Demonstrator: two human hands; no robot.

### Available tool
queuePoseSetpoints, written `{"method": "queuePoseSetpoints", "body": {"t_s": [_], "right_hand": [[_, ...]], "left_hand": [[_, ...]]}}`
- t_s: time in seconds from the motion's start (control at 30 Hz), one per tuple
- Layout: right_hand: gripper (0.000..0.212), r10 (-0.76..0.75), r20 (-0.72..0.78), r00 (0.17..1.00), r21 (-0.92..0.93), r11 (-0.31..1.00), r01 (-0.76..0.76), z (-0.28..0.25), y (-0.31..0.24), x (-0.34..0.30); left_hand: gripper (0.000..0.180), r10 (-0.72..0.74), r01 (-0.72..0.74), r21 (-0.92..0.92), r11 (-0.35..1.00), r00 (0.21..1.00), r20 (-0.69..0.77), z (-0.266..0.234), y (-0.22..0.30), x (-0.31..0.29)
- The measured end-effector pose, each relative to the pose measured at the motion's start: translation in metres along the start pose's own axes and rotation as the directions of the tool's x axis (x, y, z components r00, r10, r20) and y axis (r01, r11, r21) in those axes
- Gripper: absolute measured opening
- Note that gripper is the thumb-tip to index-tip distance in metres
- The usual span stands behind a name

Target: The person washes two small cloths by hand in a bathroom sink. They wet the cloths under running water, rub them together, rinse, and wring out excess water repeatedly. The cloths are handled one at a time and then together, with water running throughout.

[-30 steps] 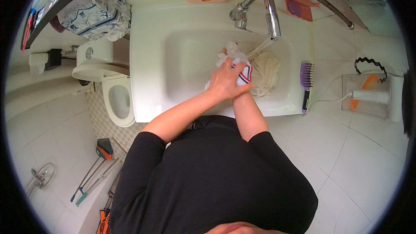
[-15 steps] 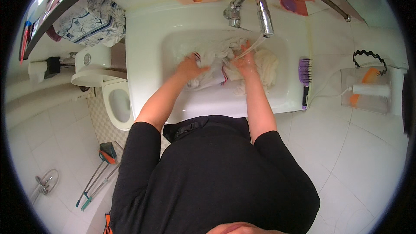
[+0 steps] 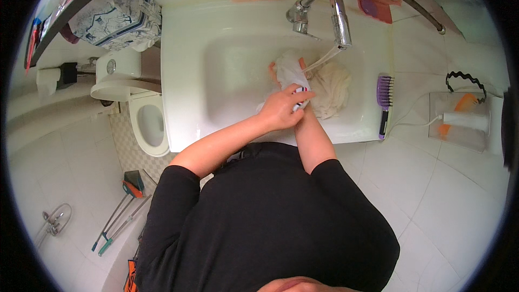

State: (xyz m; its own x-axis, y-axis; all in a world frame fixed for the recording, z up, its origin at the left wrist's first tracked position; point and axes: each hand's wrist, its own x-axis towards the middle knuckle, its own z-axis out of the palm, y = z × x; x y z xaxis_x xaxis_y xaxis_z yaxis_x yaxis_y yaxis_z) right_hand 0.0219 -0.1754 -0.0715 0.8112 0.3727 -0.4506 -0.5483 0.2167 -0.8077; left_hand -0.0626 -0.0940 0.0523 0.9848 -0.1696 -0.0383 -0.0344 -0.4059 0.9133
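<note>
In the head view, the left hand [image 3: 282, 108] grasps a wet white cloth [image 3: 291, 70] at its red-and-dark striped trim, inside the white washbasin [image 3: 232, 81]. The cloth drapes over the right hand [image 3: 303, 65], whose fingers show at the cloth's far edges; whether that hand grips anything cannot be told under the fabric. The left hand lies across the right wrist. Water [image 3: 323, 58] runs from the curved chrome faucet [image 3: 338, 16] toward the white cloth and a crumpled cream cloth [image 3: 333, 89], which lies just to its right in the basin. A purple paddle hairbrush [image 3: 384, 97] rests beside the basin's right rim.
</note>
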Motion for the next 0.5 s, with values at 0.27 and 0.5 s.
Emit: {"method": "queuePoseSetpoints", "body": {"t_s": [0.27, 0.5], "right_hand": [[0.037, 0.294, -0.171, 0.94, 0.385, 0.898, -0.21, 0.018, -0.008, -0.004], [0.047, 0.033, 0.089, 0.995, 0.255, 0.965, -0.055, -0.024, -0.044, 0.005]], "left_hand": [[0.04, -0.259, 0.354, 0.187, 0.916, 0.88, -0.398, -0.013, -0.033, 0.051], [0.074, -0.571, 0.613, 0.021, 0.79, 0.747, -0.34, -0.064, -0.17, 0.032]]}}
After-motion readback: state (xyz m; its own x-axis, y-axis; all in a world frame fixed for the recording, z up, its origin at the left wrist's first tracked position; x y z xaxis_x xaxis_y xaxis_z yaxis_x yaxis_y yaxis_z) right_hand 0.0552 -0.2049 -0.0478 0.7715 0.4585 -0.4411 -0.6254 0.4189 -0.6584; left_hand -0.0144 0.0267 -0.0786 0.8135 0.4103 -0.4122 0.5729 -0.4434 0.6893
